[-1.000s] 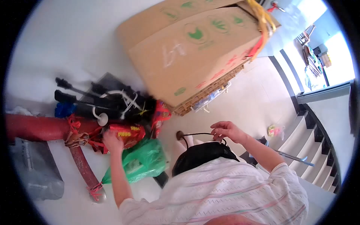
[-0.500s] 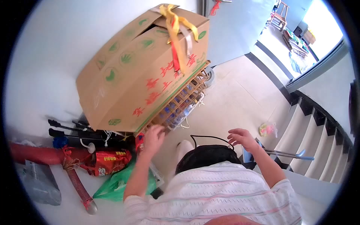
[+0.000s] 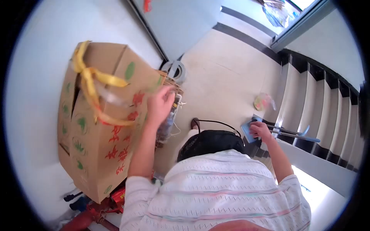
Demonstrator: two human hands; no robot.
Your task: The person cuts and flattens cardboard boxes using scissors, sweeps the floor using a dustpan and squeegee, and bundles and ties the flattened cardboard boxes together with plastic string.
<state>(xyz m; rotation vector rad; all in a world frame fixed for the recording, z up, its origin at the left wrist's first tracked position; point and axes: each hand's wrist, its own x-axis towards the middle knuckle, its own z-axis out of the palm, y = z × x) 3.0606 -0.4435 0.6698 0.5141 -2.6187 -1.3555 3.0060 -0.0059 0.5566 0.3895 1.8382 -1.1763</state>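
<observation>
My left hand [image 3: 160, 106] hovers beside the right side of a large cardboard box [image 3: 104, 142], thumb apart and fingers loosely bent. It looks empty, though it is slightly blurred. A yellow ribbon [image 3: 102, 79] hangs over the box's top. Next to that hand stands a rack [image 3: 165, 129] with bottles or similar objects in it, partly hidden. My right hand [image 3: 260, 131] is over a blue dustpan [image 3: 246, 129], fingers bent downward with nothing visible in them. A black bag [image 3: 212, 144] with a thin strap sits against my waist.
Grey tape rolls [image 3: 175, 72] lie by the door [image 3: 181, 27]. A plastic bag [image 3: 263, 102] with colourful contents rests on the floor near the stairs [image 3: 304, 104]. Long handles [image 3: 293, 134] stick out beside the dustpan. Red items [image 3: 117, 198] lie at the lower left.
My view has turned right, so the box now appears lower and further left. My left hand has moved forward along the box. My right hand has lowered over the dustpan.
</observation>
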